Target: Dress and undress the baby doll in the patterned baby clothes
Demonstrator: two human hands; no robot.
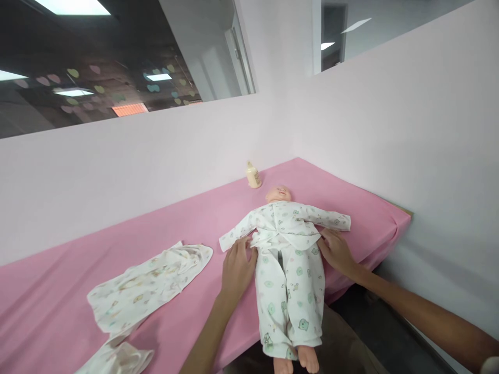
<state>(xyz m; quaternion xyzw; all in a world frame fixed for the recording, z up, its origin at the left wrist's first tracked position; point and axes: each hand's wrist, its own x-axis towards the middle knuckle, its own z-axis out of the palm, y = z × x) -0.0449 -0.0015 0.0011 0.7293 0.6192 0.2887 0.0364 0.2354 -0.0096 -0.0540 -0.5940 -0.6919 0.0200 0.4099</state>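
1. White walls (390, 119) with glass panels meet in a corner beyond the doll's head.
2. A long, flat surface under a pink cloth cover (175, 218) lies beneath the doll and stretches away mostly to its left, as the person sees it.
3. A baby doll with a pale plastic head, dressed in white printed fabric (287, 236), lies face up, head away from the person; its lower legs and bare feet extend past the cover's near edge.
4. White trousers with green animal prints (302, 291) clothe the doll's legs.
5. A white long-sleeved jacket with small prints (276, 218) covers its chest, sleeves spread sideways.
6. A flat white printed garment (156, 285) lies left of the doll, well apart, with crumpled white fabric (120, 358) at its near end.
7. The left hand (238, 266) touches the doll's left side at the waist, fingers slightly bent; whether they pinch fabric I cannot tell.
8. The right hand (337, 250) is at the opposite side, fingers curled by the jacket hem; their grip is hidden.
9. A small cream-coloured bottle (253, 176) stands just beyond the doll's head, to its left.
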